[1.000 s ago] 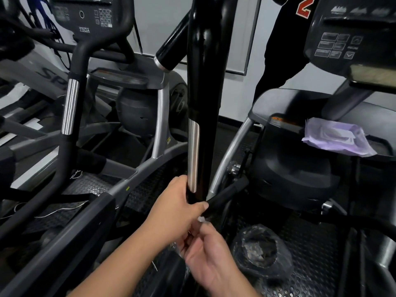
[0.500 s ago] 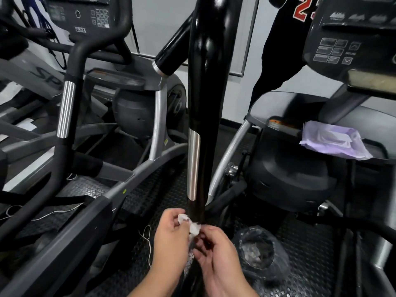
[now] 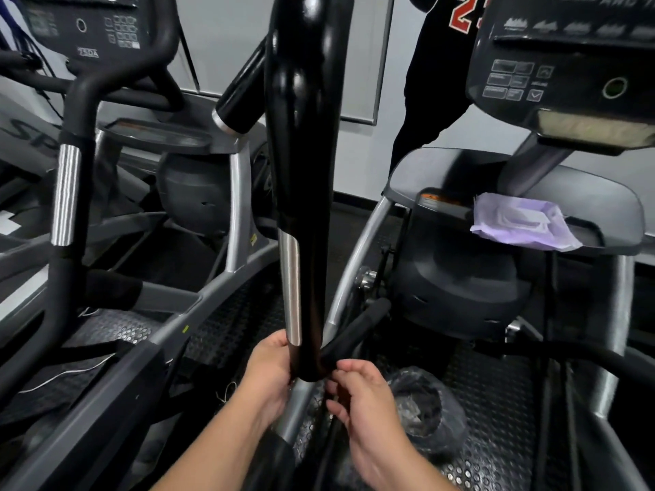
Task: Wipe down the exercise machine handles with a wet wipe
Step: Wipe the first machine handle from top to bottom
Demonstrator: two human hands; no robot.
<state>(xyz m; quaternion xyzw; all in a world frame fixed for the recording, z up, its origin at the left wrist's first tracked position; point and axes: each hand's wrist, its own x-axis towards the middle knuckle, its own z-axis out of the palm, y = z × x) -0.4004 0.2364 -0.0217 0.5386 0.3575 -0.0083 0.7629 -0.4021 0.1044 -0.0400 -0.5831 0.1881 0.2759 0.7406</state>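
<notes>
The tall glossy black handle (image 3: 304,171) with a silver strip (image 3: 290,285) rises up the middle of the view. My left hand (image 3: 271,366) grips its lower end from the left, fingers wrapped round it. My right hand (image 3: 361,398) is just right of the handle's bottom end, fingers curled toward it. Whether they hold anything is hidden. No wet wipe shows in either hand. A purple wet wipe pack (image 3: 524,221) lies on the right machine's shelf.
A second elliptical with a black handle (image 3: 65,193) and console (image 3: 88,30) stands on the left. The right machine's console (image 3: 567,65) hangs at upper right. A person in a black jersey (image 3: 439,65) stands behind. A black bag-lined bin (image 3: 421,405) sits on the rubber floor.
Half a second ago both hands pinched a small white wipe below the handle. Now my left hand has risen and closed round the handle's lower end, and the wipe is out of sight.
</notes>
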